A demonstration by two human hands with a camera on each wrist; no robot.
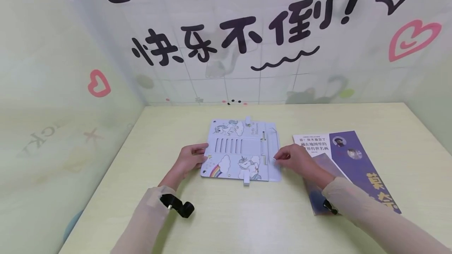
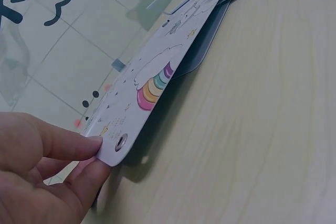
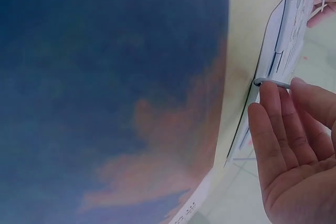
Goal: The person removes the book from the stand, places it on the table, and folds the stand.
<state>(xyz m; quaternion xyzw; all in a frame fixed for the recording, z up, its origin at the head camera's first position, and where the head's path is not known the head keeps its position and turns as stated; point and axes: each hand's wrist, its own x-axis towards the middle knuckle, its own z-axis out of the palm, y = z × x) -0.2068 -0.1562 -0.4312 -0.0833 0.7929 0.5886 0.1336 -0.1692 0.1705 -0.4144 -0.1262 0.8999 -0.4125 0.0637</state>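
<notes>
A white metal book stand with unicorn and rainbow prints lies on the table in the head view, its panel raised a little off the base. My left hand pinches its left edge between thumb and fingers, close to a corner eyelet in the left wrist view. At the opposite edge, my right hand pinches a thin metal rod between thumb and fingertips, beside the base plate. Page clips stick out from the front and back edges of the panel.
Right of the stand lies a purple-and-white book, with a blue book overlapping it under my right forearm. The light wooden table meets a printed wall covering at its back edge.
</notes>
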